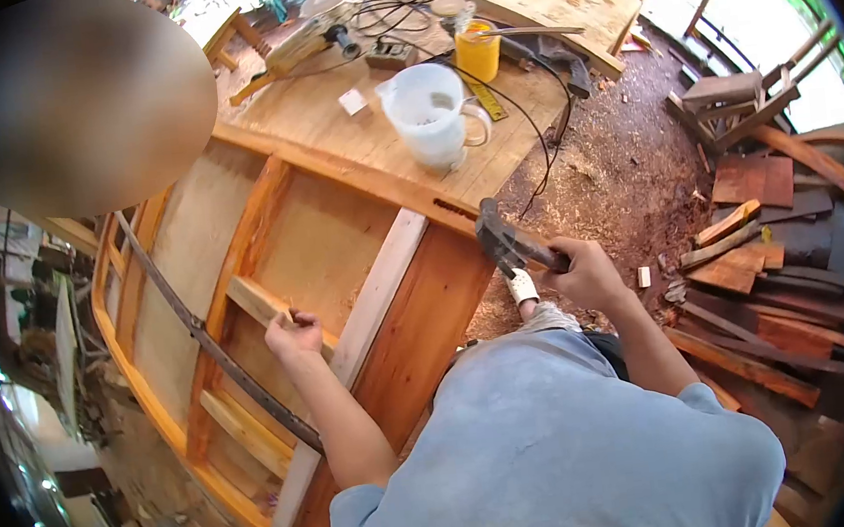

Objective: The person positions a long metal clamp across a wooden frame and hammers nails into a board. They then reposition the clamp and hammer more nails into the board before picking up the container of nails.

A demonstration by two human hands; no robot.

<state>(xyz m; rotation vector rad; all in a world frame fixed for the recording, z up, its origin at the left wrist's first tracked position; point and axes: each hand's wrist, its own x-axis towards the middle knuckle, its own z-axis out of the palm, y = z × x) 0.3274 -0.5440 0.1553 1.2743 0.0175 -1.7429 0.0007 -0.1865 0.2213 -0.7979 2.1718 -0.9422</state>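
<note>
In my right hand [588, 271] is a hammer [498, 240], gripped by its handle. Its dark metal head hangs near the corner of an orange-brown wooden frame [334, 176]. My left hand [295, 337] is closed, fingers curled and thumb side up, over a short pale wooden crosspiece [260, 303] inside the frame. Whatever it pinches is too small to name. Beside that hand a whitish wooden slat [381, 292] runs across the frame, next to a wide reddish-brown board [427, 318]. A long, dark, bent strip [180, 310] lies over the frame to the left.
A translucent plastic jug [426, 113], a yellow container [477, 53], black cables [400, 9] and a power tool [308, 48] rest on the plywood ahead. Scrap wood [763, 264] is piled at right. Wood shavings [603, 152] cover the floor. A blurred oval hides the upper left.
</note>
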